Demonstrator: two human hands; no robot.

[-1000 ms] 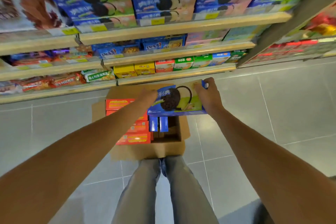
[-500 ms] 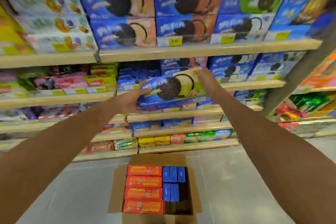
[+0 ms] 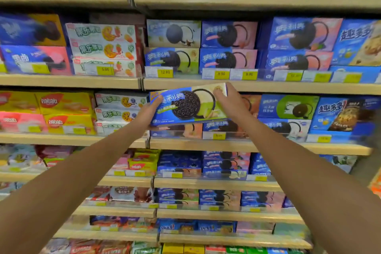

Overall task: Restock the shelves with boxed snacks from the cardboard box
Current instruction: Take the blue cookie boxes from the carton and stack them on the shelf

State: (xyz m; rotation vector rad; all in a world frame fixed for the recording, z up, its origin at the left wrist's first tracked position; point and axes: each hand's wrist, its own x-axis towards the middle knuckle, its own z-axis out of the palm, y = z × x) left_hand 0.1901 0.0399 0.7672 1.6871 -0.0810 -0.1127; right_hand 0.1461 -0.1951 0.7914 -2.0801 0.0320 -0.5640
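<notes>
The cookie box (image 3: 188,105) was blue and green, with a big black cookie drawn on it. It was up in the air in front of the shelves, tilted a little, with its left end lower. The left hand (image 3: 147,114) held the left end, with the thumb on the front. The right hand (image 3: 228,99) held the right end, with its fingers curled over the top corner. That corner was right by the front edge of the shelf board (image 3: 288,88) above it.

One shelf up, just left of the middle, sat a matching green box (image 3: 172,60) behind a yellow price tag (image 3: 165,73). A pale blue box (image 3: 174,33) lay on top of it.

The held box could bump the shelf board on the way up and slip, because the hands gripped only its ends. The spot on top of the matching box was already full, so pushing in there could knock that small pile over.

I counted one box in the hands, two hands, one matching green box, and one pale blue box on it. To the right stood two piles of pink boxes (image 3: 228,47), two in each. The cardboard box was not in view.
</notes>
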